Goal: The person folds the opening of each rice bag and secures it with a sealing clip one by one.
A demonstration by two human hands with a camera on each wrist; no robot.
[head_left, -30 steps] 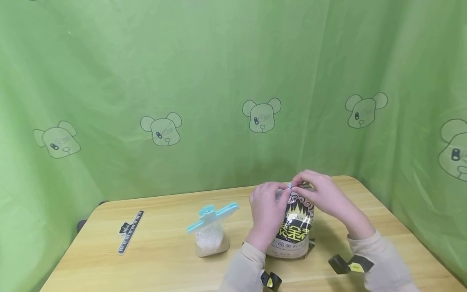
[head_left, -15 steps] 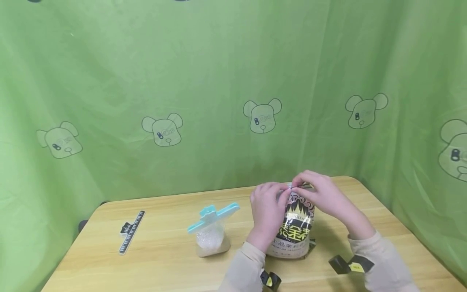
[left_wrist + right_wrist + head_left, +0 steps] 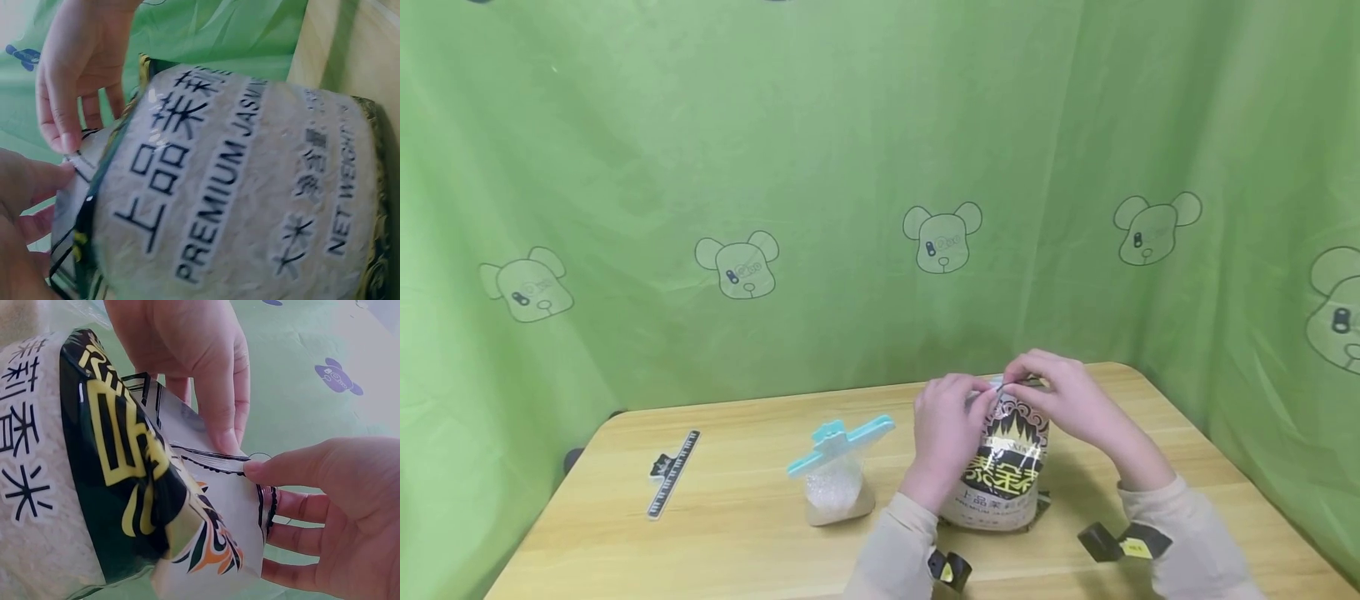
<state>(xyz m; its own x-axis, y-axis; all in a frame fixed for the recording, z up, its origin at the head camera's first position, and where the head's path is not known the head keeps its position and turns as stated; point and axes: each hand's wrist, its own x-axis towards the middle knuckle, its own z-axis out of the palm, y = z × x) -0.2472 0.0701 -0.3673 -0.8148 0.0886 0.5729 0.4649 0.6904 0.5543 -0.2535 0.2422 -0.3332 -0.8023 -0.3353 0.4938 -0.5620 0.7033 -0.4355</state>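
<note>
Head view: pinching the top of the rice bag (image 3: 1000,487), upright on the table (image 3: 737,554) right of the clipped pouch (image 3: 840,493), with left hand (image 3: 950,423) and right hand (image 3: 1066,398) (thumbs opposing fingers); possibly risking tearing, then spilling, by tugging unevenly.

Clip (image 3: 674,475) on table (image 3: 737,550), rice bag (image 3: 1000,475) right, pouch (image 3: 837,493) between

Booth-like space: green curtain (image 3: 820,125), table (image 3: 737,542)

your plump black-and-clear plastic bag (image 3: 1000,479) looks glossy, your yellowish round-cornered wood-grained table (image 3: 737,542) smooth, your green cloth-like curtain (image 3: 835,150) creased.
</note>
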